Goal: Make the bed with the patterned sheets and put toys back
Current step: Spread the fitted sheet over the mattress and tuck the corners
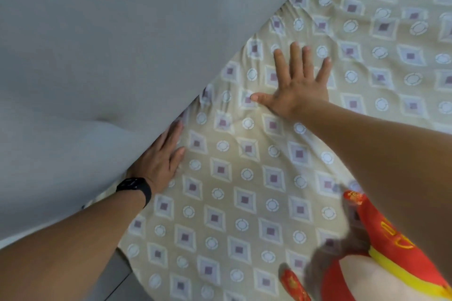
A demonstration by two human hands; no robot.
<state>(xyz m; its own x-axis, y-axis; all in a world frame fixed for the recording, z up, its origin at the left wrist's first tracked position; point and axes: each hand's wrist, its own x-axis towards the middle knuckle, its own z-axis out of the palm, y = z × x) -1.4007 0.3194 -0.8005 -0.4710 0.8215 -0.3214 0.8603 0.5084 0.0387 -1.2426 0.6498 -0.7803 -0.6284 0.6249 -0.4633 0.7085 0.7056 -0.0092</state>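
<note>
Red-and-yellow plush toy point(381, 247) by my right forearm; patterned sheet point(244, 203), thin, soft, creasing, lies over the mattress; both grips flat, holding nothing: left hand point(161, 156) at headboard point(110, 44) edge, right hand point(298, 85) pressing mid-sheet.

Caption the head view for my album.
Both hands, left hand and right hand, press flat on the patterned sheet.

- No words, numbers or brand names can be read anywhere.
- The red and yellow plush toy point(389, 247) at lower right bears gold-yellow markings, too blurred to read.
- The black wristwatch point(134, 187) face shows nothing legible.
</note>
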